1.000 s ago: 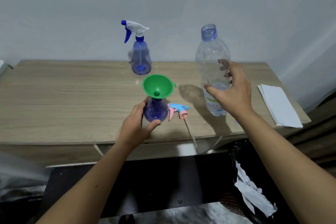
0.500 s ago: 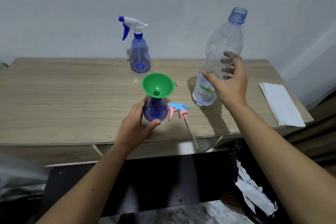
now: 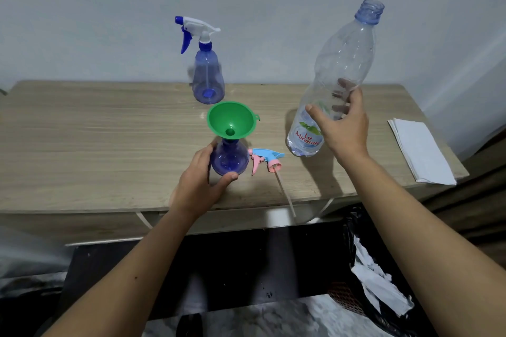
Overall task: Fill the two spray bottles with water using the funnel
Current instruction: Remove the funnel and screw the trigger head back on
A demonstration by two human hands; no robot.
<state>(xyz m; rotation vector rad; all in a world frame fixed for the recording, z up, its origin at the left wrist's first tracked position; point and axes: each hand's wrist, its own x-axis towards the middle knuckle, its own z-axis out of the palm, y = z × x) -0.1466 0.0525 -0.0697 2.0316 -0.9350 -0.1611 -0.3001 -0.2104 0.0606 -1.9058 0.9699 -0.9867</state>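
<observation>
A green funnel (image 3: 231,120) sits in the neck of an uncapped blue spray bottle (image 3: 229,157) near the table's front edge. My left hand (image 3: 201,183) grips that bottle's base. Its pink and blue spray head (image 3: 266,159) lies on the table just to the right, dip tube pointing toward me. My right hand (image 3: 341,124) holds a large clear water bottle (image 3: 339,74), uncapped, nearly empty, tilted with its mouth up and to the right. A second blue spray bottle (image 3: 208,76) with a white and blue trigger stands at the back by the wall.
The wooden table (image 3: 95,145) runs along a pale wall. A stack of white paper napkins (image 3: 419,150) lies at its right end. Below the front right edge stands a dark bin (image 3: 369,282) holding crumpled white paper.
My right hand has lifted the water bottle off the table and tilted it, mouth swinging up and to the right. My left hand stays on the spray bottle under the funnel.
</observation>
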